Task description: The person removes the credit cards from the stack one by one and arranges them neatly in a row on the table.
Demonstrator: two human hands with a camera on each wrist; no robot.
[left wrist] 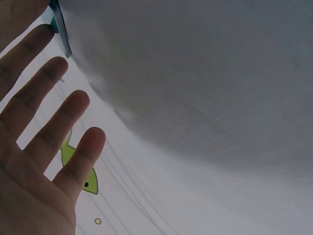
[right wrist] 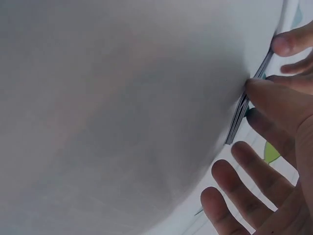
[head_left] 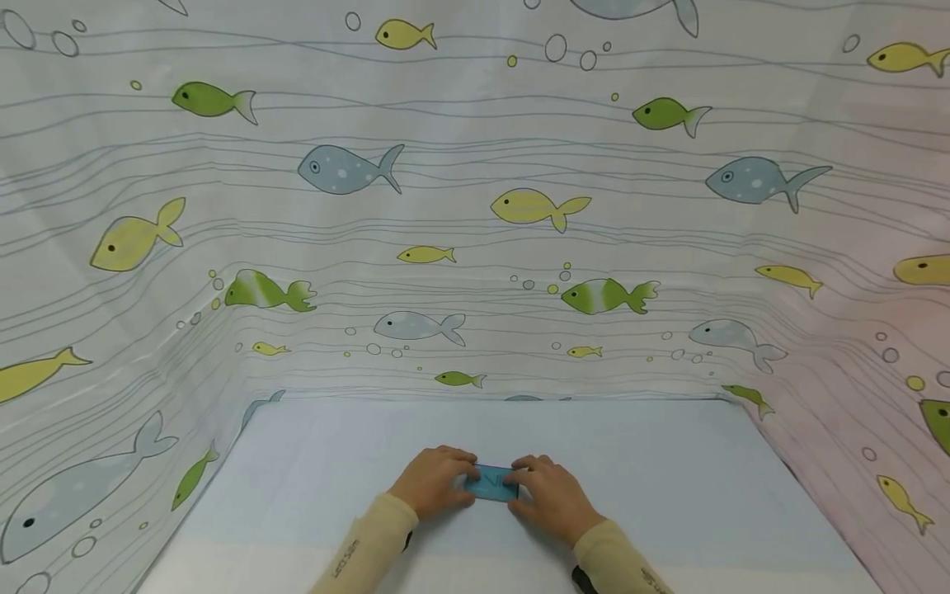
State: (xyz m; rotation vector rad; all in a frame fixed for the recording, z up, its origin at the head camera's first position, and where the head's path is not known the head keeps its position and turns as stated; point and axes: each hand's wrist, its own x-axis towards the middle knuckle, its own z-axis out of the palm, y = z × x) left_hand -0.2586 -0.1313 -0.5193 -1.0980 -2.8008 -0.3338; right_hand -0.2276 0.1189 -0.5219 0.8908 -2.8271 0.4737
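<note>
A small flat blue stack of thin layers point(head_left: 492, 488), like cards or a booklet, has a dark mark on its face. It is between both hands, low in the middle of the head view. My left hand point(head_left: 434, 485) pinches its left end between thumb and index finger. At the right end, my right hand point(head_left: 555, 500) pinches it likewise. The right wrist view shows the layered edge of the stack point(right wrist: 236, 121), with the other fingers spread away from it. Only a corner of the stack point(left wrist: 62, 33) shows in the left wrist view.
A pale table surface point(head_left: 653, 470) lies beneath the hands. White cloth walls point(head_left: 475, 280) printed with fish and wavy lines rise at the back and on both sides.
</note>
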